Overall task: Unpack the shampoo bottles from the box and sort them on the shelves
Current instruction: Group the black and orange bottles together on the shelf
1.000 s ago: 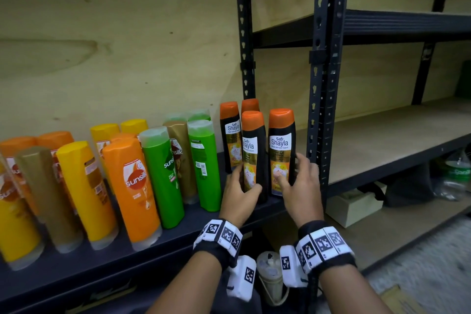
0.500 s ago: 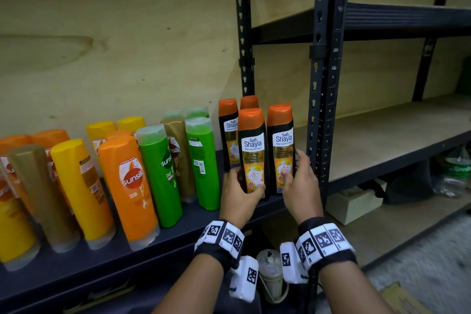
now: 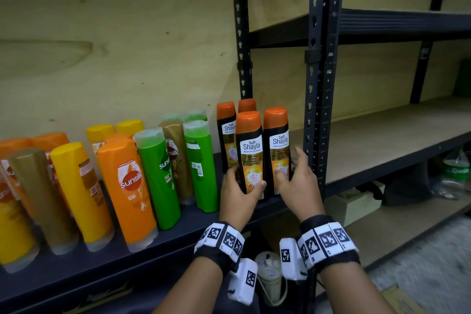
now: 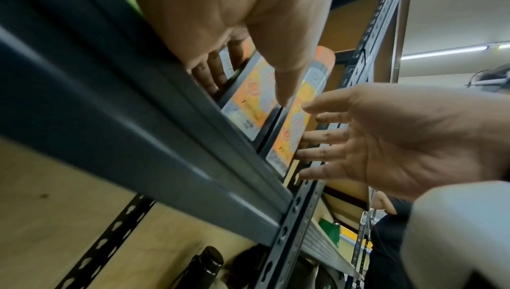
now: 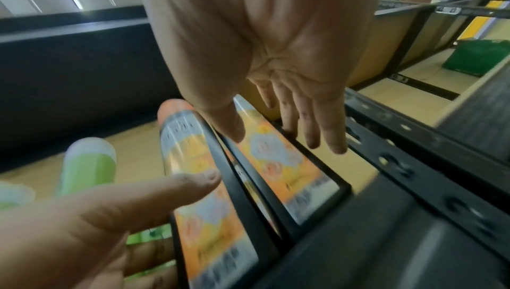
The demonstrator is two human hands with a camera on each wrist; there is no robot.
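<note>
Several black Safi Shayla bottles with orange caps stand at the right end of the dark shelf (image 3: 102, 262). My left hand (image 3: 242, 186) grips the front left Shayla bottle (image 3: 251, 155) low down, thumb across the label and fingers behind it; in the left wrist view this bottle (image 4: 242, 115) stands under my thumb. My right hand (image 3: 290, 168) is beside the front right Shayla bottle (image 3: 277, 150) with fingers straight and spread, only the thumb near its label. The right wrist view shows that bottle (image 5: 287, 163) under my right hand (image 5: 276, 136). No box is in view.
Orange (image 3: 127, 191), yellow (image 3: 76, 186), gold and green Sunsilk bottles (image 3: 158, 176) fill the shelf to the left. A perforated black post (image 3: 321, 84) stands right beside my right hand. Beyond it lies a bare wooden shelf (image 3: 382, 140); a white box (image 3: 354, 204) sits below.
My right hand has let go of the front right bottle and its fingers have spread. My left hand still grips the front left bottle, whose label now faces me more squarely.
</note>
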